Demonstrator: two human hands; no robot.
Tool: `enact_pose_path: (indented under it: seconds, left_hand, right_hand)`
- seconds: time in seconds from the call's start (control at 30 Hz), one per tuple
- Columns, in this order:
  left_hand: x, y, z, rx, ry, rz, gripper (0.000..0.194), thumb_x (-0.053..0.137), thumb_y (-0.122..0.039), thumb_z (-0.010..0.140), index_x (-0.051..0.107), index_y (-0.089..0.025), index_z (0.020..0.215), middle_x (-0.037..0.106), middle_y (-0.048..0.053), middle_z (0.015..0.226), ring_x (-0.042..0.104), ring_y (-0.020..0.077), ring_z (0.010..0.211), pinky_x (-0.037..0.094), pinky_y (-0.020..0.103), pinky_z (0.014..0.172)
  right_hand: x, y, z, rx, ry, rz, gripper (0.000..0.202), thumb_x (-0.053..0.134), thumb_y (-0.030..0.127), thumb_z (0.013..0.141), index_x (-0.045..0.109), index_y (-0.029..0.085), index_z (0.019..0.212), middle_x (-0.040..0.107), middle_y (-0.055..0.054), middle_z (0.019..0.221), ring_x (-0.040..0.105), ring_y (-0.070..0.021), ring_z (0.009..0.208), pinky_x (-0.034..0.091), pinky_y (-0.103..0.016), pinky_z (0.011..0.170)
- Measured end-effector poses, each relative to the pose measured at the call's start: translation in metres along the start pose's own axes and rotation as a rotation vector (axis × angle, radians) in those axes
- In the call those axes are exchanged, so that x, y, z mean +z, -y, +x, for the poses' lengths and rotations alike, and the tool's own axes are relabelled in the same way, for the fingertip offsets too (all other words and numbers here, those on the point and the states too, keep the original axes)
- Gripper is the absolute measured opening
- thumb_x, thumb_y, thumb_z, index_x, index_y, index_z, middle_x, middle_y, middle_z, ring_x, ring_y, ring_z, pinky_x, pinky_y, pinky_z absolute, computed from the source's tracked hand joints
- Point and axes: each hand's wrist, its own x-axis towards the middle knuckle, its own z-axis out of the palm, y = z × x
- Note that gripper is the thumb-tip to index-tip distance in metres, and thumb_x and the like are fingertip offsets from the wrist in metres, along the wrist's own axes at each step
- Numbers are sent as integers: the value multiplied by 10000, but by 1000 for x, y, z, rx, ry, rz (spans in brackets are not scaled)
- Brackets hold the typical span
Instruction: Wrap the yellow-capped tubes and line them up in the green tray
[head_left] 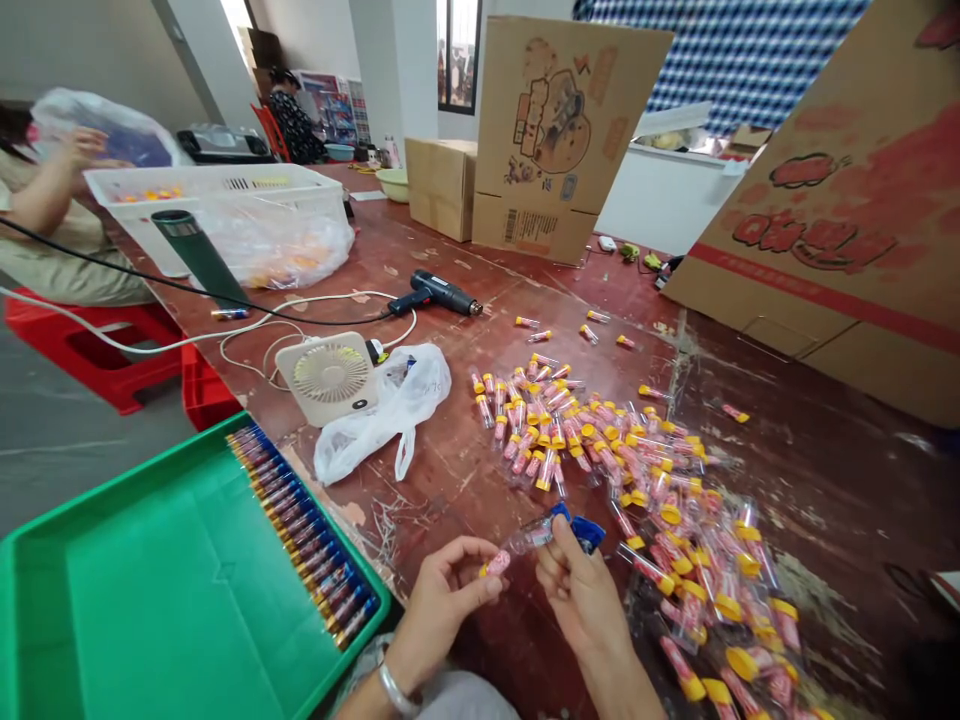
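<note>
My left hand [450, 590], with a metal bangle on the wrist, pinches a small tube [496, 565] with pink contents and a yellow end. My right hand [581, 590] grips clear plastic sleeves with blue ends; one sleeve [531, 536] points toward the tube, and a dark blue piece [589, 533] sticks out beside the fingers. Whether sleeve and tube touch I cannot tell. To the right spreads a heap of yellow-capped tubes [555, 435] with pink contents. At left, a green tray [135, 580] holds a row of blue-and-gold wrapped tubes [300, 530] along its right side.
A white fan [330, 380], a plastic bag [390, 410] and a heat gun [442, 293] with cables lie on the red table [465, 470]. Behind are a white basket [217, 190], a dark green cylinder [199, 255] and cardboard boxes [555, 130]. Another person's hand [86, 145] shows at far left.
</note>
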Motion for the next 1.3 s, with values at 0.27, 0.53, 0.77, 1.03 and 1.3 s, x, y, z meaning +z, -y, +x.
enact_pose_path:
  seconds: [0.27,0.53,0.77,1.03,1.3]
  left_hand:
    - [0,-1,0,14,-2,23,307,852,-301,637,713,-161,873,719,31,828,676,183,774,523,267,734]
    - [0,2,-1,36,37,33,310,846,-261,651,697,-151,899,701,28,823,639,147,719,509,251,696]
    - [5,-5,1,106,52,-73,337,844,-214,659,666,-175,943,695,8,821,638,126,690,515,224,636]
    - [-2,-15,2,56,132,-71,384,823,-187,686,736,-160,1059,784,71,860,707,176,780,533,255,753]
    - [-1,-13,4,53,54,-70,304,774,-269,754,762,-149,1033,781,81,767,692,164,675,544,229,618]
  right_hand:
    - [1,-3,2,-22,-5,-67,544,876,392,600,363,213,564,257,124,492,160,-51,437,148,-182,371]
    - [-10,-11,3,-164,32,-354,485,822,427,657,412,205,525,311,101,452,217,-65,437,174,-230,413]
    - [-11,-19,1,-100,66,-537,352,817,455,638,705,141,750,353,86,469,237,-81,444,179,-243,408]
    - [-8,-23,-1,-27,51,-402,393,786,487,690,666,130,802,301,112,471,177,-58,445,137,-218,407]
    - [-5,-26,-3,1,123,-390,382,771,478,718,684,123,825,286,108,489,169,-58,452,129,-220,406]
